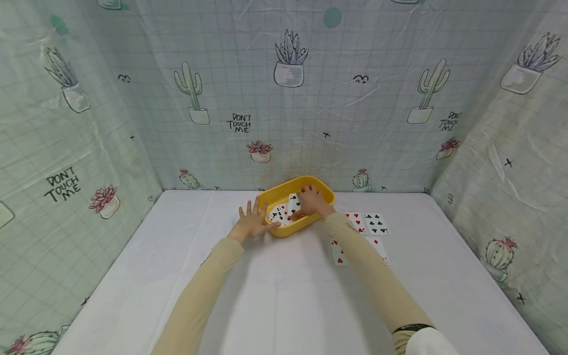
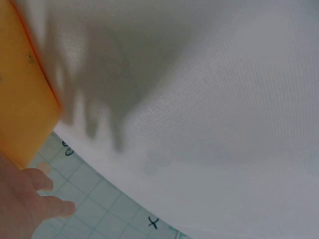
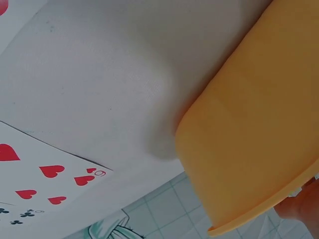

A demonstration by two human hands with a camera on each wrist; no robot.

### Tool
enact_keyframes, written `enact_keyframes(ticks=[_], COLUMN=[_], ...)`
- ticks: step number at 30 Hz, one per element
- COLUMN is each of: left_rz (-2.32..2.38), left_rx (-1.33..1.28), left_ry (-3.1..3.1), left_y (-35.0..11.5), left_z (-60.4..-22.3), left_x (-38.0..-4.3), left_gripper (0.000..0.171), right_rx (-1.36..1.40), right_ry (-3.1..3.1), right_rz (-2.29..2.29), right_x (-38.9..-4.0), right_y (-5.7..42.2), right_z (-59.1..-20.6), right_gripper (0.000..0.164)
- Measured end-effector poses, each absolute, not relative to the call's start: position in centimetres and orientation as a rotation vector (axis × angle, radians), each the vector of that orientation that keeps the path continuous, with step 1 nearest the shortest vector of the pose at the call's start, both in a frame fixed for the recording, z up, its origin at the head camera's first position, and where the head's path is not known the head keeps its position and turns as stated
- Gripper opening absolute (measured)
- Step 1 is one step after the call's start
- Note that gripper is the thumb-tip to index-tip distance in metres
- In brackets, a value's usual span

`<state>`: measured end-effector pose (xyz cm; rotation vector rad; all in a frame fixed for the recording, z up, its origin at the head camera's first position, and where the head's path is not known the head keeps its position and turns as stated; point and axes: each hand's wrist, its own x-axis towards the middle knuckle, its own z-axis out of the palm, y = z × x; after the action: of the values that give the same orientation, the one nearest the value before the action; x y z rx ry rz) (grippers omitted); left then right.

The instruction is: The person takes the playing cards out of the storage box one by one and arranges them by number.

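Observation:
A yellow oblong tray (image 1: 296,228) lies at the back of the table, with several playing cards (image 1: 278,215) loose inside. My left hand (image 1: 251,223), fingers spread, is at the tray's left end, its thumb by the near rim. My right hand (image 1: 311,201) reaches over the near rim into the tray, fingers apart, beside a clubs card (image 1: 293,201). Its fingertips are too small to show any grip. The left wrist view has part of the left hand (image 2: 30,204) by the tray wall (image 2: 25,99); the right wrist view shows a bit of the right hand (image 3: 302,206) behind the rim.
Right of the tray, cards lie face up in two rows: a hearts card (image 1: 357,224) beside a clubs card (image 1: 376,224), and nearer, another hearts card (image 1: 337,252) and a diamonds card (image 1: 382,250), partly under the right sleeve. Patterned cloth (image 1: 217,158) hangs behind the table.

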<state>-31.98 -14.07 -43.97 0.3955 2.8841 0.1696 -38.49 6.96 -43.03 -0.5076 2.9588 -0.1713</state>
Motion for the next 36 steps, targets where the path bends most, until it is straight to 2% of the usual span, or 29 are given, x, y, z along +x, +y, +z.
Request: enact_keyframes(ticks=[9, 36], left_rz=[0.170, 0.177], left_rx=[0.394, 0.388], left_ry=[2.879, 2.864], left_y=[-14.0, -13.9], left_z=[-43.7, -43.2], left_x=[-31.9, -32.1], left_gripper=[0.090, 0.091], right_rx=[-0.530, -0.615], right_ry=[3.003, 3.004], right_rz=[-0.223, -0.418], right_x=[-38.8, -36.5], right_y=[7.4, 9.6], right_z=[-42.5, -39.5], right_gripper=[0.080, 0.080])
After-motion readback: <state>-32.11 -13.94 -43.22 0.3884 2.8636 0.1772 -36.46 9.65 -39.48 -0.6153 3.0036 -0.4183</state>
